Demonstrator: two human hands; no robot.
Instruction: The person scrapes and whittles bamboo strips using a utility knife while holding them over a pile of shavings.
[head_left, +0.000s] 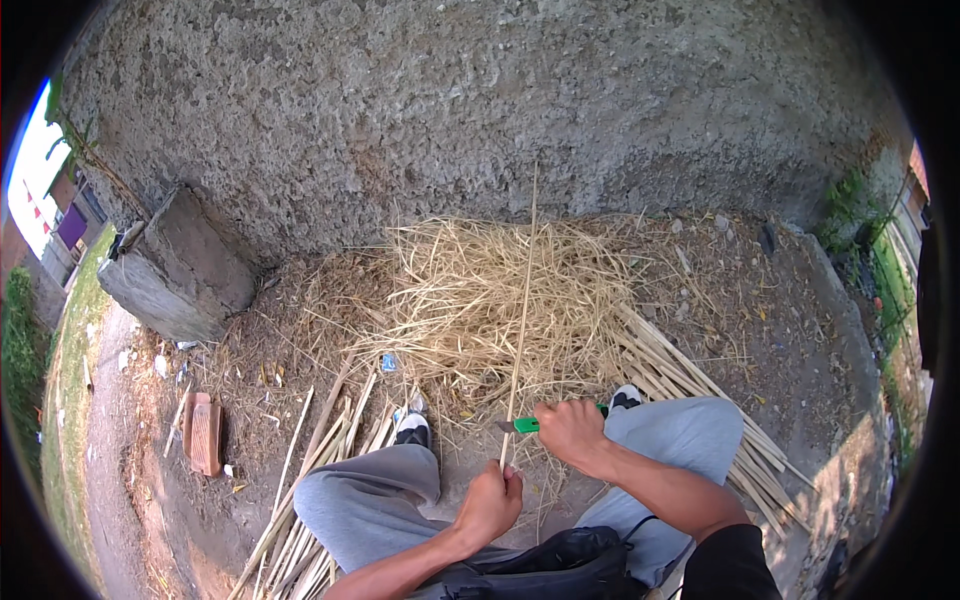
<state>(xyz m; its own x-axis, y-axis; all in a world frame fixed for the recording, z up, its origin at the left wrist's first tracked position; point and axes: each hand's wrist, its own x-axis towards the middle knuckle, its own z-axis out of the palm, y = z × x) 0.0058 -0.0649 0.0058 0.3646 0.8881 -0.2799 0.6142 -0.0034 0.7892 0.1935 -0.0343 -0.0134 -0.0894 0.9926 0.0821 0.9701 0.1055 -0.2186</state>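
My left hand (490, 503) is closed around the lower end of a long thin dry reed stalk (523, 300), which stands almost upright in front of me. My right hand (572, 432) grips a knife with a green handle (527, 425), its short blade touching the stalk just above my left hand. Both hands sit between my knees, which are in grey trousers.
A heap of loose dry straw (470, 300) lies on the ground ahead of my feet. Bundles of straight stalks lie at my left (320, 470) and right (690, 390). A rough concrete wall (480, 110) rises behind, with a concrete block (180, 265) and a brick (204, 432) at left. A black bag (560, 565) rests on my lap.
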